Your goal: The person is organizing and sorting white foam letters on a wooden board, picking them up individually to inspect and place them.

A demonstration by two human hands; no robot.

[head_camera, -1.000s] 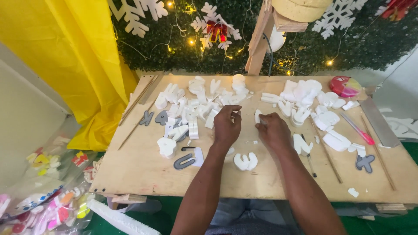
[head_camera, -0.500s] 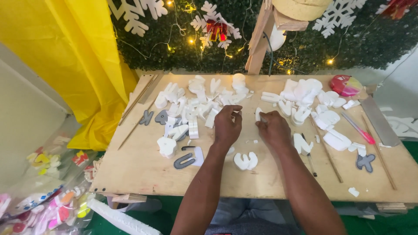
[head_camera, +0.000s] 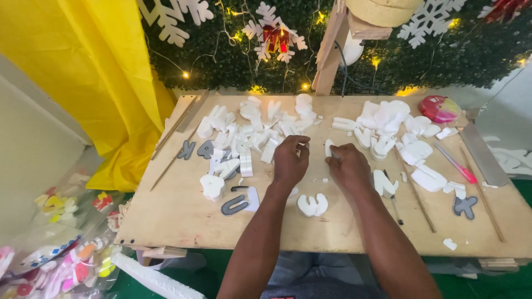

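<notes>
Little has changed since the earlier frames: both hands remain at the middle of the plywood tabletop (head_camera: 166, 221), barely shifted. The left hand (head_camera: 290, 161) has its grip pinched together on something too small to make out. The right hand (head_camera: 348, 166) has its grip clamped on a small white foam piece (head_camera: 328, 147), held just above the board between the two hands. Matte white foam cutouts (head_camera: 249, 133) lie heaped behind, a rounded white foam shape (head_camera: 312, 205) sits near the wrists, and a grey curved cutout (head_camera: 234, 206) lies to the left.

matt white foam letters (head_camera: 252, 135), bare plywood board (head_camera: 183, 218)
</notes>
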